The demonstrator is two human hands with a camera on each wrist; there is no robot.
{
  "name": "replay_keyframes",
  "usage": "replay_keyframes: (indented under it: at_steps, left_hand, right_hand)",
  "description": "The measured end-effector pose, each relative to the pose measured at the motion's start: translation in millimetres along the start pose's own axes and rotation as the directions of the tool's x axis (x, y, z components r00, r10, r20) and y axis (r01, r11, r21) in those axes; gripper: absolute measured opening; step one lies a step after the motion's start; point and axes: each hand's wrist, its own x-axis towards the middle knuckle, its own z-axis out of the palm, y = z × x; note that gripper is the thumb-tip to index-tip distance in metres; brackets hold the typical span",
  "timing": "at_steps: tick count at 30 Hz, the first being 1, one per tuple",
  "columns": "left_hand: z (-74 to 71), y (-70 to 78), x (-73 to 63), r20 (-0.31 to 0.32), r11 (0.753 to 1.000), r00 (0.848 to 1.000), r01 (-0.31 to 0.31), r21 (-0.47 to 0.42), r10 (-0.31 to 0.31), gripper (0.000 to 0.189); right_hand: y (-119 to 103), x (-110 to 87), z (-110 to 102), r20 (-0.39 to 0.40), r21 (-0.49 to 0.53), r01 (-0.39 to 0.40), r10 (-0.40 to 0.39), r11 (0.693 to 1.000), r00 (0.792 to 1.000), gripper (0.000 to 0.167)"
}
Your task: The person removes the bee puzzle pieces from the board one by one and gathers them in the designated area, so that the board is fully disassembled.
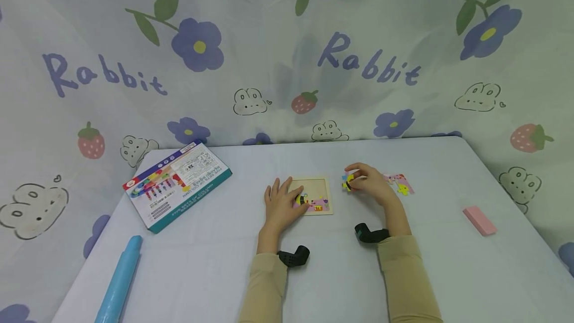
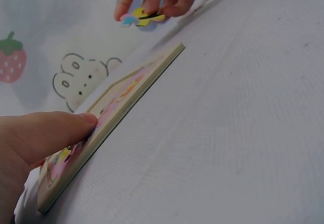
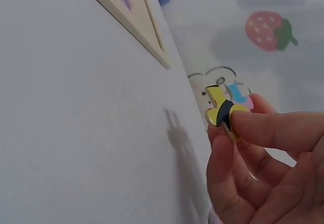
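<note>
My right hand (image 1: pixel 370 183) pinches a yellow, black and blue jigsaw puzzle piece (image 3: pixel 221 113) between thumb and fingers, raised off the table to the right of the board. A square wooden puzzle board (image 1: pixel 314 184) lies in front of me, its lower part filled with pink and yellow picture pieces (image 1: pixel 317 204) and its upper part bare wood. Spread over the board's left side is my left hand (image 1: pixel 279 207), with the thumb (image 2: pixel 76 126) resting on the fitted pieces. Partly behind the right hand lie more puzzle pieces (image 1: pixel 403 186), pink and yellow.
A colourful flat box (image 1: pixel 179 186) lies at the back left, and a light blue tube-like object (image 1: pixel 120 280) at the left edge. On the right is a pink block (image 1: pixel 480 221). A printed curtain (image 1: pixel 278 54) hangs behind the white table (image 1: pixel 202 273).
</note>
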Motion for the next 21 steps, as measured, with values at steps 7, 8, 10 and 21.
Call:
replay_keyframes:
  at_steps: [7,8,10,21]
  left_hand:
    - [-1.0,0.7,0.2,0.006,1.0,1.0,0.007,0.003,-0.007,0.05]
    - [-1.2,0.8,0.2,0.006,1.0,1.0,0.007,0.002,-0.007,0.05]
    - [-1.4,0.8,0.1,0.006,1.0,1.0,0.008,0.001,-0.008,0.05]
    - [0.0,-0.1,0.3,0.002,1.0,1.0,0.001,-0.001,-0.001,0.051]
  right_hand:
    - [6.1,-6.2,-15.5,-0.039,-0.01,-0.037,0.037,0.999,0.999,0.046]
    - [6.8,-7.1,-16.9,-0.044,-0.016,-0.035,0.034,0.999,0.998,0.045]
    - [8.1,-8.5,-19.7,-0.051,-0.02,-0.036,0.035,0.999,0.998,0.043]
    - [13.6,-21.1,-36.5,-0.079,0.056,-0.036,0.041,0.998,0.996,0.04]
